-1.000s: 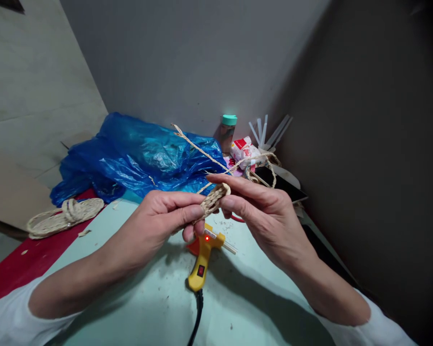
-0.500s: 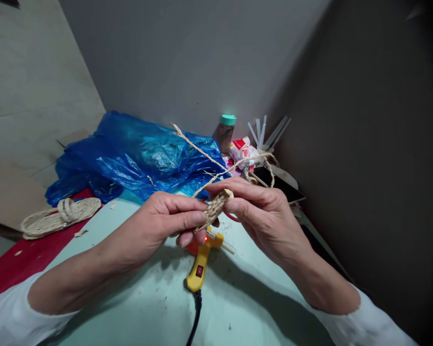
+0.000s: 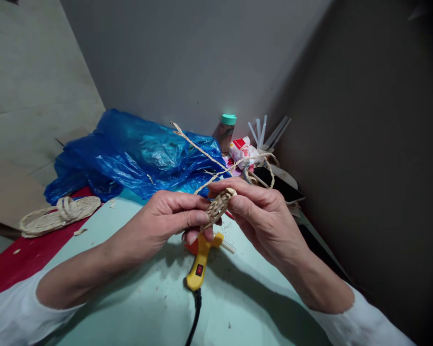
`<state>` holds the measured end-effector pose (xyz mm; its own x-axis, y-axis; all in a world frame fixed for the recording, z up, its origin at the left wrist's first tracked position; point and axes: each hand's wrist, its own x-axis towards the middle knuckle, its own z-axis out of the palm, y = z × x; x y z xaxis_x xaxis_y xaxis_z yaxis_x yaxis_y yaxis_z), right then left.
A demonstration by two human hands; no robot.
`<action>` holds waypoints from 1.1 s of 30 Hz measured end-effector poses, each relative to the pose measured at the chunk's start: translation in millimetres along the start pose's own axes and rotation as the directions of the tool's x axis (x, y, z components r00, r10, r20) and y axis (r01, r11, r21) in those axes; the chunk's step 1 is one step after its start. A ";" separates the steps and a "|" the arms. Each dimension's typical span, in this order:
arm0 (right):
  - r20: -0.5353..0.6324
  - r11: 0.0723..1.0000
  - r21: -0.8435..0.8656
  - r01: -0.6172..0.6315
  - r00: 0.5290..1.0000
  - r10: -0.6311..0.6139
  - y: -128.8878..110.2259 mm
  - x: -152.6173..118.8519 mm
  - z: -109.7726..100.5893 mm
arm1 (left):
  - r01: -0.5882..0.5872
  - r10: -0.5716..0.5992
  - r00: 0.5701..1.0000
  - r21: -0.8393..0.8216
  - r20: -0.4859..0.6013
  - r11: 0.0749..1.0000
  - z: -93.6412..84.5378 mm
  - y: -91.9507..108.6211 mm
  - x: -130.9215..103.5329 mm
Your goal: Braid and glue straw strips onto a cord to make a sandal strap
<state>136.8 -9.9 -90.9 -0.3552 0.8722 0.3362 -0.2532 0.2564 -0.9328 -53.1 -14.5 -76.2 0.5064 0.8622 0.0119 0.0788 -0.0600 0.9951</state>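
Note:
A small braided straw piece [image 3: 218,207] is held tilted between both hands above the table. My left hand [image 3: 173,214] pinches its lower left end, thumb on the near face. At the upper right end, my right hand [image 3: 261,211] grips it between thumb and fingers. A twisted straw cord [image 3: 202,153] rises from behind the fingers toward the blue bag; where it joins the piece is hidden. Directly below the hands lies a yellow hot glue gun [image 3: 198,269] with a clear glue stick in it, its front part partly covered by my left fingers.
A blue plastic bag [image 3: 140,149] fills the back left. On the red surface at left lies a woven straw sole [image 3: 61,216]. A green-capped jar [image 3: 228,132], a tissue pack [image 3: 242,150] and several glue sticks [image 3: 261,132] stand by the wall.
The braided piece and both hands have shifted very slightly right, and the piece has turned a little, showing more of its face. Both hands keep their grip.

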 end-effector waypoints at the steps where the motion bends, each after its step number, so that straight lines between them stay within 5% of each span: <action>1: 0.009 1.000 -0.007 0.009 1.000 -0.009 -0.3 -0.2 0.2 | -0.002 0.002 1.000 0.000 -0.002 1.000 -0.1 -0.2 -0.4; 18: -0.006 0.997 0.073 0.005 1.000 -0.004 19.3 -0.1 2.2 | 0.012 -0.015 0.994 -0.027 -0.109 1.000 6.3 -10.8 -1.5; 27: -0.029 0.988 0.151 0.032 0.999 -0.028 17.2 -1.5 5.4 | 0.074 -0.111 0.990 -0.366 -0.083 0.928 17.1 -9.1 -4.8; 33: -0.019 0.986 0.166 0.037 0.999 -0.034 14.4 -2.0 5.2 | 0.079 -0.126 0.989 -0.444 -0.077 0.893 18.7 -6.2 -4.6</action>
<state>129.2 -10.2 -104.4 -0.3289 0.8710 0.3649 -0.4115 0.2156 -0.8855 -39.8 -27.6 -84.3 0.4249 0.8990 -0.1059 -0.2707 0.2378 0.9328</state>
